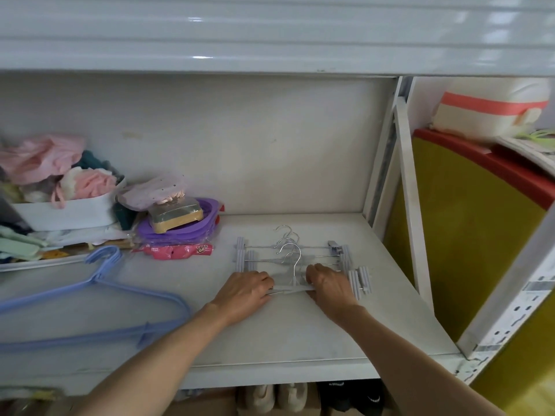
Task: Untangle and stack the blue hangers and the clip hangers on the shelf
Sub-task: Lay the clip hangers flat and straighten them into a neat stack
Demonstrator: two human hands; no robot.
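Note:
Several grey clip hangers (300,256) with metal hooks lie in an overlapping pile on the white shelf (285,334), right of centre. My left hand (246,291) and my right hand (329,285) both grip the bar of the nearest clip hanger (289,289), one at each end, fingers curled over it. Its hook points away from me. A stack of blue hangers (99,298) lies flat at the left of the shelf, hooks toward the back, apart from both hands.
At the back left stand a white bin of pink and pale clothes (64,211), purple plastic items (177,228) and a pink packet (177,250). A white upright (411,202) bounds the shelf on the right, with a yellow and red container (468,223) beyond. Shoes sit below.

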